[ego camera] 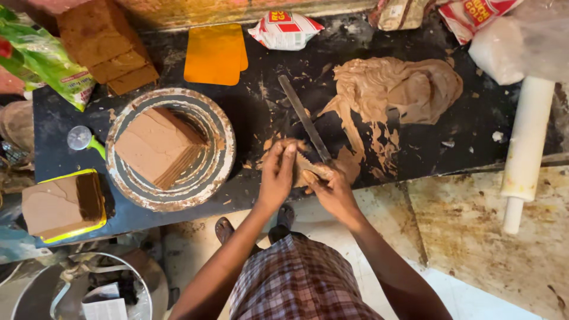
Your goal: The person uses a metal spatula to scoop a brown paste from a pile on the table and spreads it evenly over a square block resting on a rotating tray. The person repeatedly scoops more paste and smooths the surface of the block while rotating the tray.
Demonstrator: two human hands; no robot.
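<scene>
Scraping brown paste off a long serrated metal knife (305,121), the right hand (332,188) grips its handle, the left hand's (277,172) fingers wipe the blade; a large paste mound (394,89) remains on the black bench (255,118).

A green plastic packet (41,59) lying at the counter's far left, a small white pouch with red and blue print (285,29) resting at the back edge, a beige sack (400,13) and a red-and-white bag (477,15) being cut off at the top right.
</scene>
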